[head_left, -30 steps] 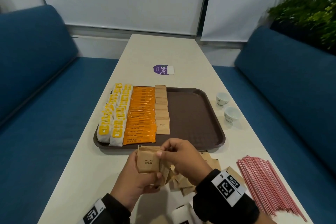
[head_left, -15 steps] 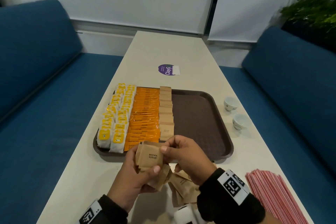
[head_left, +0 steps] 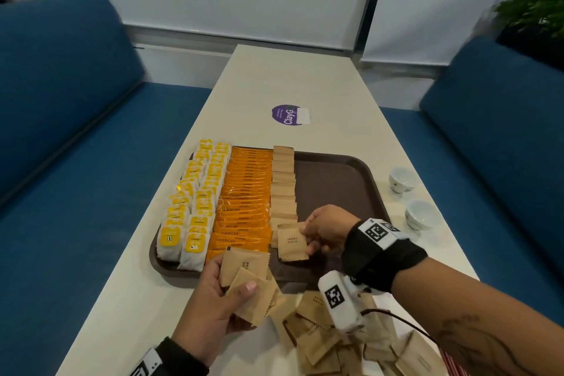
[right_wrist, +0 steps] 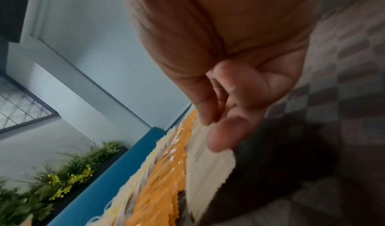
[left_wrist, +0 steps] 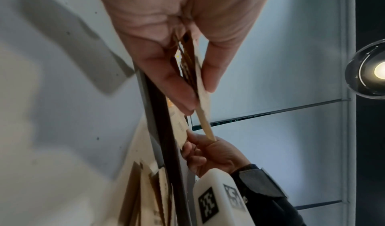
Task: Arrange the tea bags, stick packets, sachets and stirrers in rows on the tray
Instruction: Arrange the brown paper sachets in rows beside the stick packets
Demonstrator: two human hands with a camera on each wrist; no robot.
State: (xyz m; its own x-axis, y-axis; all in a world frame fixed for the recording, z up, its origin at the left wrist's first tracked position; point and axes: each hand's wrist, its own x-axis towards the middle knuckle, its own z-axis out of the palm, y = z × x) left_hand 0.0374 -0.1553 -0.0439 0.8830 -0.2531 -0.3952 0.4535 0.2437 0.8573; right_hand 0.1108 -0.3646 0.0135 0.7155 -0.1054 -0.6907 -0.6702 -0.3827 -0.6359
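Brown tray (head_left: pixel 335 180) sits on the desk (head_left: pixel 290 79). On it, left to right: two rows of tea bags (head_left: pixel 195 201), a row of orange stick packets (head_left: pixel 247 198), a row of brown sugar sachets (head_left: pixel 283 183).

Right hand (head_left: pixel 328 227) pinches one sachet (head_left: pixel 291 243) at the near end of that row — sachet over the tray floor. Left hand (head_left: pixel 213 299) grips a small stack of sachets (head_left: pixel 248 281) at the tray's near rim. Hands apart.

Loose sachets (head_left: pixel 320 336) lie on the desk beside the tray — two white cups (head_left: pixel 409 195) at its right.
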